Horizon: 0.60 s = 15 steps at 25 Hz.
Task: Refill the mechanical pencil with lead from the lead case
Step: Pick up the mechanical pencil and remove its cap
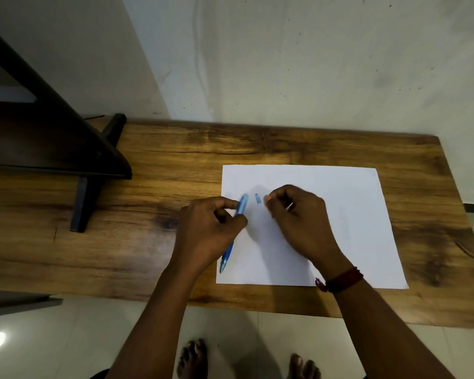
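Observation:
My left hand (208,231) grips a blue mechanical pencil (241,205) around its middle, tip pointing down toward me near the paper's left edge, back end tilted up and away. A small blue piece (257,197), perhaps the pencil's cap, lies on the white paper (353,214) between my hands. My right hand (298,217) hovers over the paper with fingers curled and thumb and fingertips pinched together; whether it holds a lead or the lead case is too small and hidden to tell.
The paper lies on a wooden table (175,173) against a pale wall. A dark wooden stand (52,132) with legs occupies the table's left end. My bare feet (192,359) are on the tiled floor below the front edge.

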Each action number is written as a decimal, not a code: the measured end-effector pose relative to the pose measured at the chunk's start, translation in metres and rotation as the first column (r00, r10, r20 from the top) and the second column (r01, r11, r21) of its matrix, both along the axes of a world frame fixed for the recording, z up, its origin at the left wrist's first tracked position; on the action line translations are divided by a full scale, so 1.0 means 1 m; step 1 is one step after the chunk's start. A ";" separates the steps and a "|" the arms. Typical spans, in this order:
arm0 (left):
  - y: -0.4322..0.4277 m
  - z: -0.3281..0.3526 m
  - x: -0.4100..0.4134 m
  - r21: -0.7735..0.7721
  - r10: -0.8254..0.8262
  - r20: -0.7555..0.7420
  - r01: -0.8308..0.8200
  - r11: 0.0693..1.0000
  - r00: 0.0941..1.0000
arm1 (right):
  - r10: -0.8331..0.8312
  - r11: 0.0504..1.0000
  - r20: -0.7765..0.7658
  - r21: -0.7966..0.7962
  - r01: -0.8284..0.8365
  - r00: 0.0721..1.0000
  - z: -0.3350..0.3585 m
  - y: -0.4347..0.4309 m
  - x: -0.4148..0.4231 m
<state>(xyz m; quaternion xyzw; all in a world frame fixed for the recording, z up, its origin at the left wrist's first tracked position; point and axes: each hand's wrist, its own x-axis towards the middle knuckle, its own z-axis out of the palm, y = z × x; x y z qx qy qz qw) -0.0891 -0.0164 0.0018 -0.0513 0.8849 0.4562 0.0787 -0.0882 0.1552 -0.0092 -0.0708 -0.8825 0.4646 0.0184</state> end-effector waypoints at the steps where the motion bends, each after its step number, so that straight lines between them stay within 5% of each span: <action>1: -0.002 -0.001 -0.002 0.004 0.063 -0.013 -0.063 0.998 0.998 | 0.071 0.987 -0.022 0.146 -0.067 0.997 -0.002 -0.005 0.002; 4: -0.005 -0.004 -0.005 0.006 0.171 -0.025 -0.171 0.985 0.985 | 0.148 0.923 0.029 0.356 -0.149 0.989 -0.009 -0.019 0.007; 8: -0.001 -0.004 -0.006 -0.010 0.174 -0.010 -0.174 0.985 0.985 | 0.121 0.905 0.068 0.402 -0.138 0.990 -0.011 -0.023 0.006; 15: 0.004 0.004 -0.009 0.155 0.216 0.140 -0.237 0.959 0.966 | -0.086 0.985 -0.067 0.147 0.095 0.994 0.006 -0.003 0.006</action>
